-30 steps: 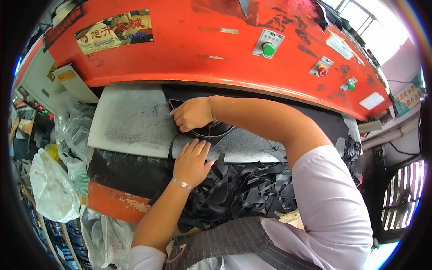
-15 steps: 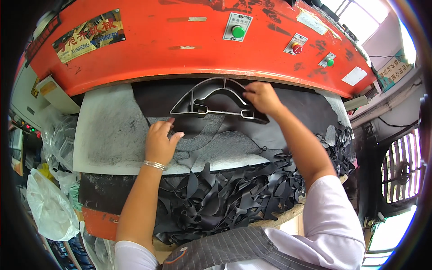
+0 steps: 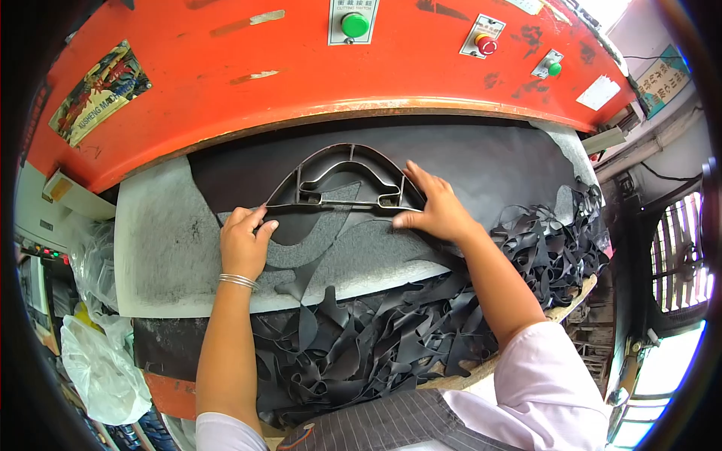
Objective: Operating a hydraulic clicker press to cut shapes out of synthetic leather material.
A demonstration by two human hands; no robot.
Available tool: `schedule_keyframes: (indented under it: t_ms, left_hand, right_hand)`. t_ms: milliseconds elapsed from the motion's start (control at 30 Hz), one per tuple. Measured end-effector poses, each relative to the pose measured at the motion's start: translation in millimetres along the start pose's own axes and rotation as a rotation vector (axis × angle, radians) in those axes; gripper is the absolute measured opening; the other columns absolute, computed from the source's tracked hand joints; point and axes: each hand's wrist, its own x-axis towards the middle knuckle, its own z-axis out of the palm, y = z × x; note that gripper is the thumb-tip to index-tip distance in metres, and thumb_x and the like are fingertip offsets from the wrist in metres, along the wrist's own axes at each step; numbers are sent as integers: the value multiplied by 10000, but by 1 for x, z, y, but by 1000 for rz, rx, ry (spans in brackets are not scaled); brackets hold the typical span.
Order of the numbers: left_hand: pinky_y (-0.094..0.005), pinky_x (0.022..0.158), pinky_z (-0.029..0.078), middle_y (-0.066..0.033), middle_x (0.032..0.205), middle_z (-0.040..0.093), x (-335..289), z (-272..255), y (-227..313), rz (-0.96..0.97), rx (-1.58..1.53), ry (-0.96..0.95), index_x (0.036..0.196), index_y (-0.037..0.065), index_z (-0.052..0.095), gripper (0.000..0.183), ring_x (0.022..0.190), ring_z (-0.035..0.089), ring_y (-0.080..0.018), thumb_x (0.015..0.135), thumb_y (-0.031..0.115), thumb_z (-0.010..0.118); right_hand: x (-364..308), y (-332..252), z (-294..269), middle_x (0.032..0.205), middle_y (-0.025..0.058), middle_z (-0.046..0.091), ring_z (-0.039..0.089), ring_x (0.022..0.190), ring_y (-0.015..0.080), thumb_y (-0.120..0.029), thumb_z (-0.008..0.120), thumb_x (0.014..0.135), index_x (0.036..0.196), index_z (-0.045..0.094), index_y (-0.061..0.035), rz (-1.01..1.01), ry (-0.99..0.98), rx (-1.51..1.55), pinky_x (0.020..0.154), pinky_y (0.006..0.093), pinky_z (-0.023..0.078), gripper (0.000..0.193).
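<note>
while the right end of an arched metal die is spanned by the right hand, its thumb set at the straight near side and its other fingers spread along the curve, the left tip is met by the fingertips of the left hand. the left fingers are loosely bent, with the thumb parted from them; whether the tip is pinched or merely touched cannot quite be told. the die is laid flat toward the far edge of the surface, a worn pale cutting board, roughly midway between its left and right edges. beneath the die, a black sheet is spread along the far edge, its near part broken by cut-out gaps. dark scraps are heaped along the near edge and up toward the near right corner.

the far edge is overlooked by the front of a red machine, on which a large green button, a red button and a small green button are mounted. past the left edge, clear plastic bags are gathered; well to the right, a slatted opening is seen below a blue-green sign.
</note>
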Motion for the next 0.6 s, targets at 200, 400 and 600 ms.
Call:
schedule_keyframes:
  t_ms: [200,400,600]
  left_hand:
    - [-298,562,456,-86,773,610,-7,2,-1,-65,-85,92,827,-10,705,169,615,575,-179,709,80,787]
    - [-268,566,455,-71,779,612,-4,4,1,-129,-96,104,848,-27,701,185,625,570,-139,738,95,787]
    - [-252,561,432,-39,757,587,-1,6,3,-150,-55,138,872,-10,719,161,617,538,-106,763,95,774]
  right_hand:
    - [-5,-10,10,1280,215,574,549,1195,340,-392,820,679,1282,530,5,1,55,-41,1107,450,338,778]
    - [-1,-9,14,1200,228,614,574,1158,342,-357,823,678,1246,544,8,-45,95,-42,1084,453,368,731]
    - [2,-3,22,1190,178,631,559,1147,428,-369,839,653,1262,557,-25,-83,142,-98,1024,451,432,754]
